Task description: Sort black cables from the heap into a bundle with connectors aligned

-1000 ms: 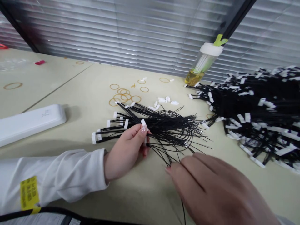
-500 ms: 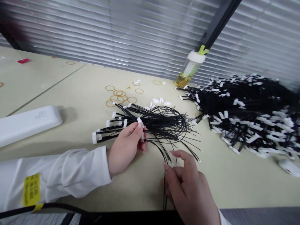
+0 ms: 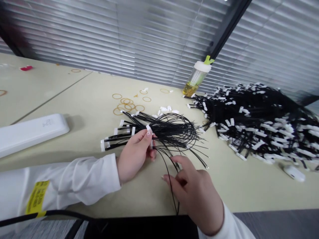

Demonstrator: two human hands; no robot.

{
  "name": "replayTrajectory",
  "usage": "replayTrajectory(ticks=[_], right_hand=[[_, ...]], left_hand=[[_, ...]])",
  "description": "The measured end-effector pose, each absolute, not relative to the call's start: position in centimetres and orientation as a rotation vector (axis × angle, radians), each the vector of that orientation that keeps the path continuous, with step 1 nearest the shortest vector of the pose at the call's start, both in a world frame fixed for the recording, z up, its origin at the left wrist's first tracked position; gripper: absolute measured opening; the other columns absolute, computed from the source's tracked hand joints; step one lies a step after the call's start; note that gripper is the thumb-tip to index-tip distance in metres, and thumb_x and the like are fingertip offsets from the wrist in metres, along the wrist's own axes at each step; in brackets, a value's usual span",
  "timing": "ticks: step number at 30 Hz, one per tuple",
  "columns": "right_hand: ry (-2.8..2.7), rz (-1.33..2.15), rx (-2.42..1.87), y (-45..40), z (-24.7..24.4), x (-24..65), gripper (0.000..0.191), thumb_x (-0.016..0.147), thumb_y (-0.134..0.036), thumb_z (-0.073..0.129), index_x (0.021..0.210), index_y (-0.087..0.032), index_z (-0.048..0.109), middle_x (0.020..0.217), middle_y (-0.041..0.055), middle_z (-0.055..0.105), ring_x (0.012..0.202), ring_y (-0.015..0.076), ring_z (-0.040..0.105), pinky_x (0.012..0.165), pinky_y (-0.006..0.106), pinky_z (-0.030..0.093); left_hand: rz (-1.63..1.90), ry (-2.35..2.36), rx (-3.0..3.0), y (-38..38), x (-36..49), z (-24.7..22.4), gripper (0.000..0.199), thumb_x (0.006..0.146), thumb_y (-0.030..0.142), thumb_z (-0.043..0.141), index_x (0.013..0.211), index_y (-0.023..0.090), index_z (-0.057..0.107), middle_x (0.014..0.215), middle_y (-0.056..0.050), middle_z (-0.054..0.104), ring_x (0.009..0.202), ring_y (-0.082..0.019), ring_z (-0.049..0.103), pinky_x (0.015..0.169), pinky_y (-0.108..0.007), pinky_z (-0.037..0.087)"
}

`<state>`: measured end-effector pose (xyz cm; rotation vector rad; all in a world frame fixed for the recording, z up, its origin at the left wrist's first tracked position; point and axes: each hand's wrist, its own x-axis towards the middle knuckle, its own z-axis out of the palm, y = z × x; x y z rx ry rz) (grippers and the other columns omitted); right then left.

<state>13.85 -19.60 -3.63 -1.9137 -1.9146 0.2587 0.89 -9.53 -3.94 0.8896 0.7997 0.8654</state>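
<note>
A bundle of thin black wires (image 3: 171, 127) with white connectors lies across the middle of the table. My left hand (image 3: 136, 152) pinches a white connector (image 3: 149, 128) with black wires at the near side of this bundle. Below and to the right, my right hand (image 3: 193, 189) has thumb and index finger apart, around loose wires (image 3: 171, 186) that curve down past the table's front edge. Whether its curled lower fingers touch those wires is hidden.
A large pile of black wires (image 3: 259, 113) with white ends fills the right side. Behind stands a tilted bottle (image 3: 196, 78) of yellow liquid. Several rubber bands (image 3: 127, 103) lie at the back, a white case (image 3: 35, 132) at the left, a small white object (image 3: 294, 173) at the right.
My right hand has shifted slightly left and up, and its thumb and index finger have spread wider. The loose wires near it now bow differently. My left hand keeps its pinch.
</note>
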Motion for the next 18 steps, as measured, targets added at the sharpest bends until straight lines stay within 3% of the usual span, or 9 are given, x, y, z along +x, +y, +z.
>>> replayTrajectory(ticks=[2, 5, 12, 16, 18], right_hand=[[-2.009, -0.100, -1.882, -19.1, -3.7, 14.0, 0.017, 0.083, -0.028, 0.044, 0.081, -0.017, 0.057, 0.043, -0.0042, 0.050, 0.036, 0.0093, 0.044, 0.041, 0.021, 0.027], [-2.073, -0.503, -1.833, -18.4, -3.5, 14.4, 0.028, 0.086, -0.025, 0.039, 0.064, -0.017, 0.056, 0.040, -0.0035, 0.047, 0.033, 0.0084, 0.040, 0.040, 0.023, 0.018], [-2.237, -1.078, -1.869, -18.8, -0.5, 16.4, 0.017, 0.071, -0.012, 0.048, 0.056, -0.019, 0.048, 0.037, -0.0031, 0.034, 0.032, 0.0095, 0.030, 0.043, 0.023, 0.009], [-2.132, -1.341, -1.960, -19.3, 2.3, 19.2, 0.017, 0.075, -0.026, 0.050, 0.060, -0.018, 0.050, 0.038, -0.0024, 0.029, 0.034, 0.0065, 0.021, 0.042, 0.021, 0.009], [-1.958, -1.233, -2.006, -19.1, 3.5, 21.0, 0.019, 0.077, -0.030, 0.050, 0.061, -0.019, 0.051, 0.037, -0.0025, 0.026, 0.035, 0.0052, 0.017, 0.040, 0.021, 0.010]], left_hand=[[0.862, 0.802, 0.908, -9.5, 0.8, -3.9, 0.020, 0.083, 0.033, 0.044, 0.073, 0.016, 0.047, 0.059, 0.005, 0.045, 0.040, -0.004, 0.044, 0.041, -0.018, 0.035], [0.856, 0.805, 0.948, -9.5, 0.7, -4.0, 0.020, 0.083, 0.034, 0.043, 0.073, 0.017, 0.047, 0.058, 0.005, 0.045, 0.041, -0.005, 0.044, 0.042, -0.018, 0.035], [0.833, 0.865, 1.047, -9.6, 0.8, -4.2, 0.022, 0.084, 0.036, 0.040, 0.073, 0.017, 0.046, 0.059, 0.005, 0.044, 0.042, -0.005, 0.044, 0.042, -0.018, 0.034], [0.835, 0.935, 1.048, -9.5, 0.8, -4.3, 0.024, 0.083, 0.038, 0.040, 0.072, 0.018, 0.046, 0.059, 0.005, 0.045, 0.040, -0.005, 0.042, 0.041, -0.018, 0.033], [0.832, 0.963, 1.039, -9.4, 0.9, -4.3, 0.025, 0.083, 0.039, 0.040, 0.072, 0.018, 0.047, 0.058, 0.005, 0.045, 0.040, -0.005, 0.042, 0.040, -0.018, 0.033]])
